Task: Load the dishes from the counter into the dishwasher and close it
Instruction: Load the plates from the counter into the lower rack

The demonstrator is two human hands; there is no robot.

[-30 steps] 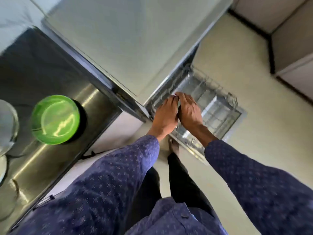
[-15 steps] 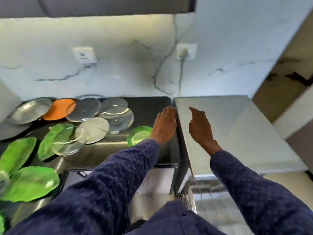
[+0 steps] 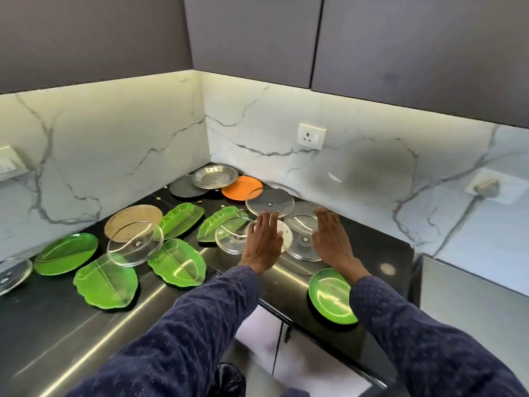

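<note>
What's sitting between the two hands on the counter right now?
In the head view, between the left hand and right hand lie a white plate and a clear glass plate overlapping it.

1. Straight ahead of the left fingers (image 3: 267, 222) a clear glass lid (image 3: 270, 205) and a white plate (image 3: 282, 234) are stacked close.
2. Beneath the right fingers (image 3: 325, 217) a second glass lid (image 3: 303, 239) is spread.
3. Bare dark counter (image 3: 378, 253) is left open to the right of the right fingers.
4. Behind the right wrist a round green plate (image 3: 329, 295) is set near the edge.
</note>
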